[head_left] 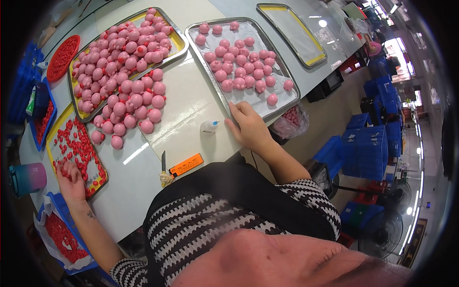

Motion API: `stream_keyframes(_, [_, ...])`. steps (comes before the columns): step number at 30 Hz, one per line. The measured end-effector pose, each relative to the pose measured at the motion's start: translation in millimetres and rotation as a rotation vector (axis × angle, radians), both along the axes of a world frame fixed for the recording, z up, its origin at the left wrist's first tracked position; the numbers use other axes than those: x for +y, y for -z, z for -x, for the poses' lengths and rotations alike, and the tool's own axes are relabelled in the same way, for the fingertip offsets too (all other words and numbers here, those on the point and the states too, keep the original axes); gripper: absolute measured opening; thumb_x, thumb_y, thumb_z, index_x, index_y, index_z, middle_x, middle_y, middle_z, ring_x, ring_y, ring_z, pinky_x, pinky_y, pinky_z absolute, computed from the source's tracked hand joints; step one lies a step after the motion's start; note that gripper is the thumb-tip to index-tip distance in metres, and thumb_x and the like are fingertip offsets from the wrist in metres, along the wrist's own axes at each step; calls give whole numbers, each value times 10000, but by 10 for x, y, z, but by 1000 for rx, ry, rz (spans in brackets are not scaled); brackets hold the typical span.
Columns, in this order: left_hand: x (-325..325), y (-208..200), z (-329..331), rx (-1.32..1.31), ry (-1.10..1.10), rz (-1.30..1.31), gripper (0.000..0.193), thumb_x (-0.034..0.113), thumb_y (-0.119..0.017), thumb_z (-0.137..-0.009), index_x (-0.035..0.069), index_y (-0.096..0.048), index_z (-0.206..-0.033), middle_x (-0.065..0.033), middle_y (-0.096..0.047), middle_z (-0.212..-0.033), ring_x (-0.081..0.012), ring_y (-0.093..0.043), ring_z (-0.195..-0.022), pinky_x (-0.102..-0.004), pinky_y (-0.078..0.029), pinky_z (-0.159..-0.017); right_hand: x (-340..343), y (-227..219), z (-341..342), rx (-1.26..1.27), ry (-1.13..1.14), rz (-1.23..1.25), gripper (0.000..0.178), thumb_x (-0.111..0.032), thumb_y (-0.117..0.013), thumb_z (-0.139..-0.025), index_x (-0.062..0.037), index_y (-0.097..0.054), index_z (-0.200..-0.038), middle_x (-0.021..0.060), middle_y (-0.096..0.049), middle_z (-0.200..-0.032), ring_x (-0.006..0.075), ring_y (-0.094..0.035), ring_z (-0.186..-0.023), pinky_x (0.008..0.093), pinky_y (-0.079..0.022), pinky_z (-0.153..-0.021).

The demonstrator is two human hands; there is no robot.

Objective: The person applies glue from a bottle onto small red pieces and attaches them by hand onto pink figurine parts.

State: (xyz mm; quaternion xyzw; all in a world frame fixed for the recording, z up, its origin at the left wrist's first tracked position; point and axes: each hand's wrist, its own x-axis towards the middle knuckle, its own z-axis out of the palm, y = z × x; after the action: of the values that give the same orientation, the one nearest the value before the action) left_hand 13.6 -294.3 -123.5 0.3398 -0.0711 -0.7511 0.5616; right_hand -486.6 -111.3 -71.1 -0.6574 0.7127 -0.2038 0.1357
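— Red small pieces [79, 148] fill the yellow tray [51, 143] at the surface's left edge; the left hand [71, 179] rests among them, fingers curled, grip unclear; a nudge could scatter them.

— Right hand [248, 126] lies flat, fingers open, against the metal tray [287, 103]; pink balls [136, 103] heaped loosely might roll off; glue bottle [209, 126] small, knife [163, 162] partly hidden.

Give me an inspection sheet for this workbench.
Surface: white table, mostly covered.
Job's things: tray of small red pieces; pink balls heaped on left tray, spilling onto table; fewer on middle tray.
Clutter: glue bottle, knife, orange box, cup.
Hands: left hand in the red pieces; right hand resting at middle tray's edge.
Cables: nothing seen.
Surroundings: blue crates, fans on floor.
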Motion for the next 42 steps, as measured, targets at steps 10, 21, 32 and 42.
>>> stream_keyframes(10, [-217, -86, -171, -903, -390, 204, 219, 155, -436, -949, -35, -492, -1041, 3, -384, -674, -83, -384, -615, -250, -436, -707, -168, -49, -487, 66, 67, 154, 412, -148, -674, -756, 14, -552, -1115, 161, -564, -952, 306, -569, -793, 375, -466, -698])
stream_keyframes(21, [-111, -535, -159, -486, -177, 82, 200, 192, -422, -951, 10, -482, -893, 18, -345, -658, -60, -309, -550, -197, -253, -450, -436, 0, -1226, -216, -83, 120, 576, -135, -787, -627, -36, -513, -1123, 108, -576, -980, 230, -550, -789, 313, -464, -668])
stream_keyframes(32, [610, -465, 1229, -64, 665, -59, 304, 63, -483, -890, 0, -505, -1187, -23, -489, -856, -73, -406, -646, -181, -327, -519, -471, 175, -1355, -167, -211, 52, 360, -101, -694, -742, -30, -516, -1047, 101, -591, -931, 275, -582, -829, 331, -472, -712])
stream_keyframes(42, [685, -79, 1415, -181, 747, -38, 188, 100, -488, -914, -27, -535, -1045, -37, -507, -823, -46, -372, -564, -174, -304, -469, -603, 309, -1456, -770, -38, -309, 467, -50, -642, -809, -10, -419, -1217, 77, -618, -964, 126, -600, -881, 263, -481, -759])
